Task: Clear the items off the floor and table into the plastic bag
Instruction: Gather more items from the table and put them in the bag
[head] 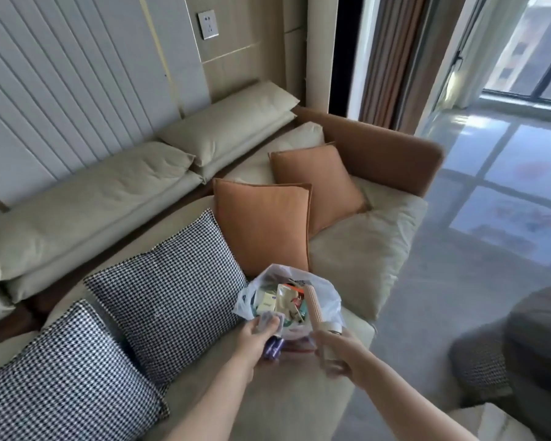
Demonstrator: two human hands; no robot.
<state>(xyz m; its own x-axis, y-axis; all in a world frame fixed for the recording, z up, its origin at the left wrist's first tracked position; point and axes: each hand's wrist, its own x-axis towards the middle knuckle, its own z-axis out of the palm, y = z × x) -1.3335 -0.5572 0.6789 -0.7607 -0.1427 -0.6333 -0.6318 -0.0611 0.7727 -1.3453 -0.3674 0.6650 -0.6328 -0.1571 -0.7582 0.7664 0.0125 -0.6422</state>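
A thin white plastic bag (326, 296) sits open on the front edge of a beige sofa seat, with several packets and small boxes (283, 300) inside. My left hand (255, 337) grips the bag's near rim together with a small purple packet (272, 346). My right hand (337, 353) holds the base of a long beige ribbed cylinder (314, 305), whose far end rests inside the bag's mouth.
The beige sofa (357, 249) carries two orange cushions (261, 224) and two houndstooth cushions (169, 281) right behind and left of the bag. Grey floor (442, 281) lies to the right. A dark grey ottoman (522, 351) stands at the right edge.
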